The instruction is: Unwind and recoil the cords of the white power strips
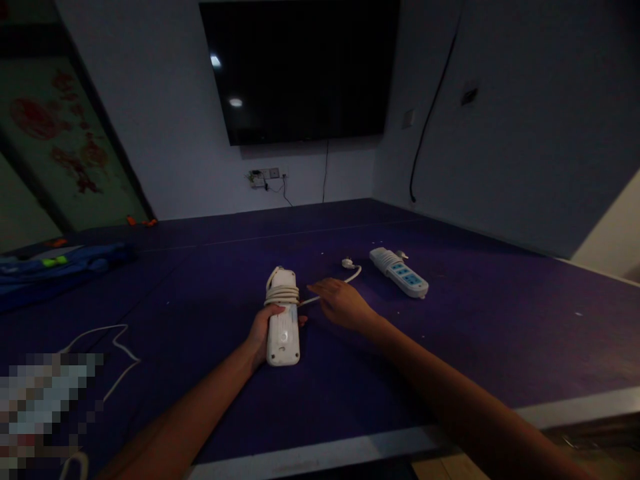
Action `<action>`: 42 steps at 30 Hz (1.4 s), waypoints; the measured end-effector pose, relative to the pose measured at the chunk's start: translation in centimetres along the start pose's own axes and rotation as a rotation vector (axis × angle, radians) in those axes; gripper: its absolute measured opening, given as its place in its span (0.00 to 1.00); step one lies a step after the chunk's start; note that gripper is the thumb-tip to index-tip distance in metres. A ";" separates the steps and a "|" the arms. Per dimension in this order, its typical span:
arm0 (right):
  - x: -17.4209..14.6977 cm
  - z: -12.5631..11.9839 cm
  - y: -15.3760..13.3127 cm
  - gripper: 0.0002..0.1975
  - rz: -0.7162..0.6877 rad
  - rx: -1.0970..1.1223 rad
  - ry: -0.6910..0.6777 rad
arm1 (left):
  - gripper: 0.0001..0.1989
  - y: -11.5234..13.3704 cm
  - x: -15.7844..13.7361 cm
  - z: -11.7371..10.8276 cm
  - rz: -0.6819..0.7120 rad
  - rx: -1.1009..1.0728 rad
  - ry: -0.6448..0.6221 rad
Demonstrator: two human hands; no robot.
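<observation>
A white power strip (283, 337) is in my left hand (259, 333), its screwed underside facing up. My left thumb lies across it, and fingertips show at its far side. White power cord (283, 295) is wound in several turns around its upper part. To the right, my right hand (343, 303) is closed over the cord's loose end, fingers pointing towards the strip; the thumb is hidden. Past that hand the cord curves up to a white plug (347, 263). A second white power strip (407, 279) with blue sockets lies farther right, its cord wrapped around it.
The purple surface (225, 413) has a pale front edge. Blue cloth (65, 263) lies at the left. Below it are a thin white cable (127, 350) and a pixelated area. A television (310, 73) hangs on the back wall above wall sockets (267, 175).
</observation>
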State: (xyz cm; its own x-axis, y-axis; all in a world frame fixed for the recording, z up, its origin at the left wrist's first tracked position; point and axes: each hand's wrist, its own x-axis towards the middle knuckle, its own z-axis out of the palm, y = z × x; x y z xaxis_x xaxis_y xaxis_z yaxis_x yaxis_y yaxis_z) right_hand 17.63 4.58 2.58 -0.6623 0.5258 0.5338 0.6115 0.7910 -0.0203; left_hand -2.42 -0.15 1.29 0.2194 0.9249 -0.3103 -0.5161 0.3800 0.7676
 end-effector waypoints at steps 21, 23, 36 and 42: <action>0.0 1.0 -2.2 0.08 0.141 -0.122 0.301 | 0.15 0.3 0.1 -0.3 0.119 -0.038 -0.104; -0.2 0.9 -2.0 0.07 0.162 -0.104 0.383 | 0.17 0.3 -0.2 -0.2 0.151 -0.040 -0.154; 0.0 -0.5 -1.4 0.06 0.134 0.087 0.651 | 0.15 0.2 0.1 -0.2 0.128 -0.055 -0.030; -0.1 -0.8 0.5 0.17 0.004 0.329 0.178 | 0.18 0.5 0.0 -0.3 0.156 -0.112 0.070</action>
State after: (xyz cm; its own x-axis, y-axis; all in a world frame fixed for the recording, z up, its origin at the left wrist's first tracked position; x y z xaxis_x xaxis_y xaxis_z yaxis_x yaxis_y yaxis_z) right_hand 18.39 4.63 3.20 -0.5569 0.4893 0.6712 0.4232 0.8625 -0.2776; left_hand -2.87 0.07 1.50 0.0739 0.9695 -0.2336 -0.6293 0.2271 0.7432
